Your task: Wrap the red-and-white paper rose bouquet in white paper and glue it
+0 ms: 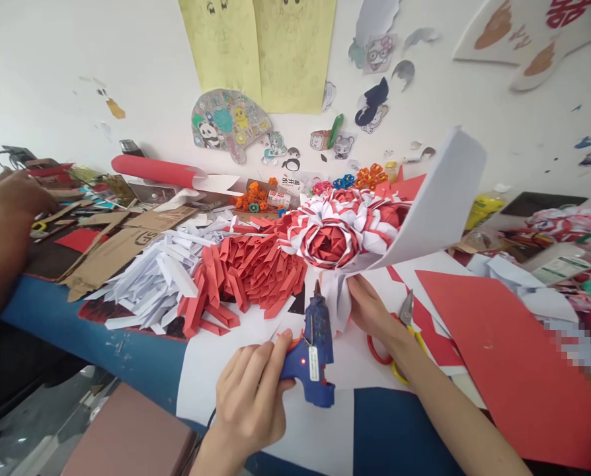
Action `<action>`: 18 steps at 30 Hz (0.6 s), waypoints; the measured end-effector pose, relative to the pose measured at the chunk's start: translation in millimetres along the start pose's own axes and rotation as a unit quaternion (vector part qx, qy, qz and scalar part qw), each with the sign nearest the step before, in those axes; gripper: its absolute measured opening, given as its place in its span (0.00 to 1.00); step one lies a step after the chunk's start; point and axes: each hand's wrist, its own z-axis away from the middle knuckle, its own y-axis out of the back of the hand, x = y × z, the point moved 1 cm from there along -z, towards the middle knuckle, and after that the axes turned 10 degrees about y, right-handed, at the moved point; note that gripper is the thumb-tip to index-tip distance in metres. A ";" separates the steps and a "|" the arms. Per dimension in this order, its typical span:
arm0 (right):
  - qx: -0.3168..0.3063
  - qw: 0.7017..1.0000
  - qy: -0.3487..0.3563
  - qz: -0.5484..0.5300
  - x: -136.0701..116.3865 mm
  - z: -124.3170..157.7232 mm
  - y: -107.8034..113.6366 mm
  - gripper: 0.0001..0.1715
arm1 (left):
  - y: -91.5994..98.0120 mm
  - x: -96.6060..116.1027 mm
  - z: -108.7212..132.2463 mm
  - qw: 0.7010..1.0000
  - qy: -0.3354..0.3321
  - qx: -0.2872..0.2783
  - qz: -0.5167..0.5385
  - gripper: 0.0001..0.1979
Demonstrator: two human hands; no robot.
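Observation:
My left hand is wrapped round the handle of a blue hot glue gun, whose small red light is lit. The gun's nozzle points up, close to the white paper below a bouquet of red and white folded paper flowers. My right hand grips the bouquet low down at its white paper wrap; its fingertips are partly hidden behind the paper. A large white sheet stands up at the bouquet's right side. Scissors with red and yellow handles lie beside my right wrist.
Piles of folded white strips and red strips lie left of the bouquet. Red card lies at right. Cardboard and a rolled red sheet are farther left, near another person's arm.

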 end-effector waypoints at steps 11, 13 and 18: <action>0.159 0.978 0.132 0.033 -31.2 -13.5 42.2 0.28 | -14.2 -21.9 -12.8 0.969 -0.015 -0.229 0.091 0.18; 0.170 0.975 0.138 0.024 -32.5 -14.9 46.2 0.27 | -22.2 -20.8 -18.5 0.961 -0.012 -0.263 0.084 0.17; 0.173 0.977 0.123 -0.025 -32.8 -14.7 44.4 0.25 | -38.3 -18.8 -27.8 0.934 0.021 -0.350 0.069 0.16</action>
